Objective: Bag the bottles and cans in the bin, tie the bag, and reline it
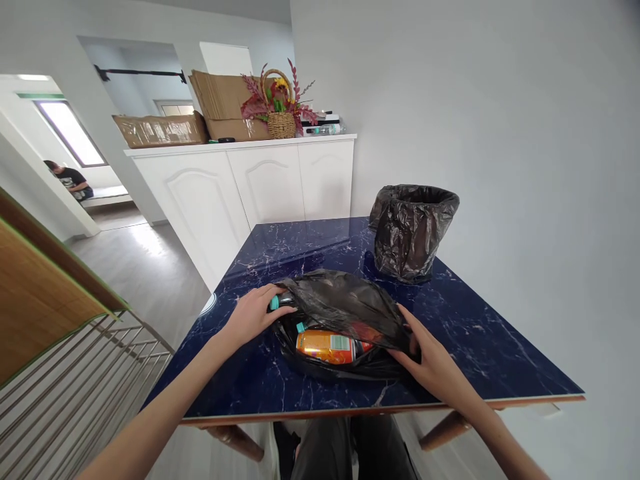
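A black plastic bag [335,293] lies on its side on the blue marbled table [305,247], its mouth facing me. Inside the mouth rests an orange can [325,347], with a teal bottle cap [301,327] just behind it. Another teal-capped bottle [275,302] pokes out at the bag's left edge. My left hand [256,312] pinches the bag's left rim between thumb and fingers, right beside that cap. At the opposite side, my right hand [427,353] grips the right rim, some fingers hidden by the plastic. Folds of the bag cover the rest of its contents.
A bin lined with black plastic [413,230] stands at the table's back right, near the wall. Behind is a white cabinet [265,180] bearing cardboard boxes [165,130] and a flower basket [281,125]. A metal rack [120,347] is at left; a person [73,181] sits far off.
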`<state>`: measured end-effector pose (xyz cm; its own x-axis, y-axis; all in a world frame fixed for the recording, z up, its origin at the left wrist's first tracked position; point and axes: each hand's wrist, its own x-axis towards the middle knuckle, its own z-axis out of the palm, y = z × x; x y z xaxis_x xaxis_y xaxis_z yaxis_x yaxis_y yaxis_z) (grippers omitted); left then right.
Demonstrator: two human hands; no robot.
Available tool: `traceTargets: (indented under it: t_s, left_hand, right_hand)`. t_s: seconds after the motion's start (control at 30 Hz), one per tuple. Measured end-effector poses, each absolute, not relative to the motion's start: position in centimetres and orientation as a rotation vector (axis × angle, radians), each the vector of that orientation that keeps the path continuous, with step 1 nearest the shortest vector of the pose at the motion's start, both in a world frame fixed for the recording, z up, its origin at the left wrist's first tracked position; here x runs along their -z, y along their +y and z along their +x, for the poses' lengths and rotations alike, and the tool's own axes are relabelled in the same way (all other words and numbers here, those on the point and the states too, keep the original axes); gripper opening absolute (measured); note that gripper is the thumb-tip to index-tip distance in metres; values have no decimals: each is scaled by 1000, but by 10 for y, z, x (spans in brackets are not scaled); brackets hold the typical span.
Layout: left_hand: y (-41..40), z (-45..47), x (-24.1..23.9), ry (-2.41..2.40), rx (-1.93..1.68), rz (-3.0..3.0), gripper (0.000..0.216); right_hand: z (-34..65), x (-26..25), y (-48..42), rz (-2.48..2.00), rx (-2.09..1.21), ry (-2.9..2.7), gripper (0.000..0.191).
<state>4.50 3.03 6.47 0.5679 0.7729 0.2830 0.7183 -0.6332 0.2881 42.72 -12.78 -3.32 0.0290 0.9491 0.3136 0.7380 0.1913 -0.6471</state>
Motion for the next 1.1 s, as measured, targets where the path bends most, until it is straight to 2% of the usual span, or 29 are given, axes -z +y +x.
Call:
traceTargets:
  t_s: [0.2, 0.43, 0.67, 1.1]
  left_hand:
    - [9, 27, -96, 1461, -820, 2427, 66]
    - [-13, 18, -129, 1281, -1323, 1780, 61]
    - [15, -16, -144, 1081, -1873, 1495, 39]
    - [110, -60, -103, 1433, -1816, 1681, 52]
  right_hand:
    - [428, 39, -127, -1578, -323, -1748, 81]
    - [426, 41, -127, -1579, -340, -1717, 84]
    - [429, 45, -126, -1597, -348, -1708, 85]
    - [428, 44, -127, -1610, -360, -1699, 82]
